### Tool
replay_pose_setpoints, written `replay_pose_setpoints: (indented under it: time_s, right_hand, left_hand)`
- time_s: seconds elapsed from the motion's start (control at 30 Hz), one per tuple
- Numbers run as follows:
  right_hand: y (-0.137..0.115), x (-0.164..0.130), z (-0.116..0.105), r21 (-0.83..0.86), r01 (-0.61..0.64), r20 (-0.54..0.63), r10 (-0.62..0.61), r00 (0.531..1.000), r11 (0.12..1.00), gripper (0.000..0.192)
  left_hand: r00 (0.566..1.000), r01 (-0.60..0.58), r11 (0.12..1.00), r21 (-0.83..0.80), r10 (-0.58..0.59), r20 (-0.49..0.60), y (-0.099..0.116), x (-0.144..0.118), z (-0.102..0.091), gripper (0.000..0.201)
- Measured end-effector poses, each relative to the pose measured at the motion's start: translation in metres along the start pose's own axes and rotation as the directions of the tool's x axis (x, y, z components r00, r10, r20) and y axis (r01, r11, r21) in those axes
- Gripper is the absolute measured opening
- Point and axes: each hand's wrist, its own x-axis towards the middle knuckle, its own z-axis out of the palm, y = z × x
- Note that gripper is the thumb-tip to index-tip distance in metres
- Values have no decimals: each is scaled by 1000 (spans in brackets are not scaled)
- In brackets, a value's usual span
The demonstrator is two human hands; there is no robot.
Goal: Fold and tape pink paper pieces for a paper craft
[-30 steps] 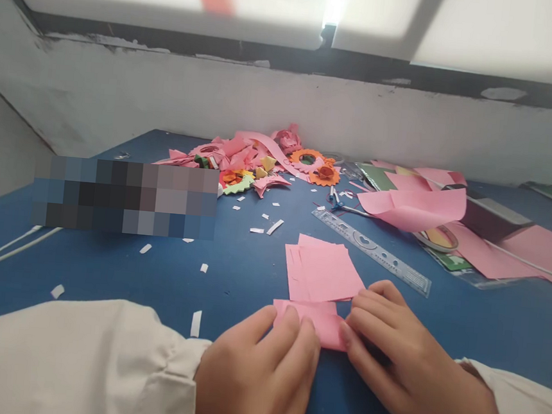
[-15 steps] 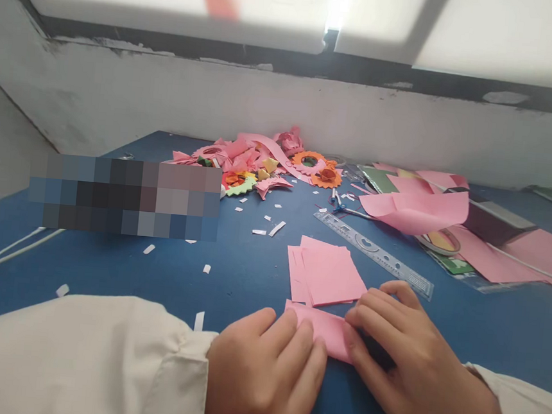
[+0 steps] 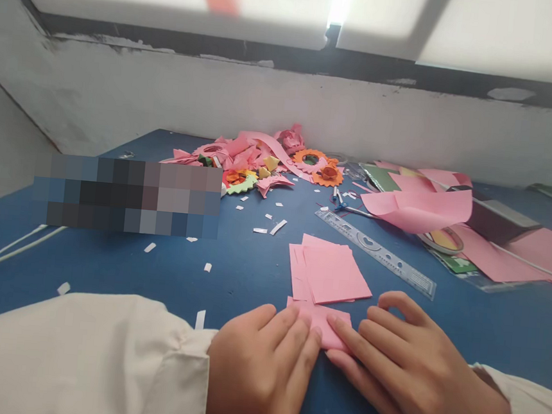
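A folded piece of pink paper point(image 3: 335, 323) lies on the blue table near its front. My left hand point(image 3: 266, 367) holds down its left part, the fingers bent over it and close together. On its right part rests the index finger of my right hand point(image 3: 407, 367), with the thumb along the near edge; the other fingers are curled above the table. What is under the fingertips is hidden. Just beyond, a small stack of pink paper squares point(image 3: 338, 273) lies flat, slightly fanned. To its right, a clear plastic ruler point(image 3: 378, 251) lies at a slant.
Paper flowers and pink scraps point(image 3: 241, 159) are heaped at the back. Behind the ruler lie scissors point(image 3: 348, 208), a curled pink sheet point(image 3: 415, 209), a tape roll point(image 3: 442, 239) and a dark box point(image 3: 502, 217). White paper bits point(image 3: 278, 227) are scattered about. A blurred patch covers the left side.
My right hand has moved left, its index finger now on top of the paper instead of at its right end. The paper looks shorter on that side. The left hand has barely moved.
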Motion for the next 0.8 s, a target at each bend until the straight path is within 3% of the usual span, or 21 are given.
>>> replay_pose_setpoints:
  time_s: [0.27,0.5,0.7,0.8]
  right_hand:
    - [1,-2,2,-12,-10,18,11,1000,1000,17]
    - [3,-3,4,6,-52,32,52,998,999,16]
    - [4,-3,3,12,-24,35,24,999,1000,17]
    - [4,-4,4,-5,-7,37,8,999,1000,17]
  left_hand:
    - [1000,-6,1000,8,6,22,-2,-4,5,38]
    - [999,-8,1000,16,9,-54,1,2,-2,34]
    - [995,80,996,37,-77,-55,8,4,-5,25]
    - [999,44,998,37,-42,-34,7,1,-3,29]
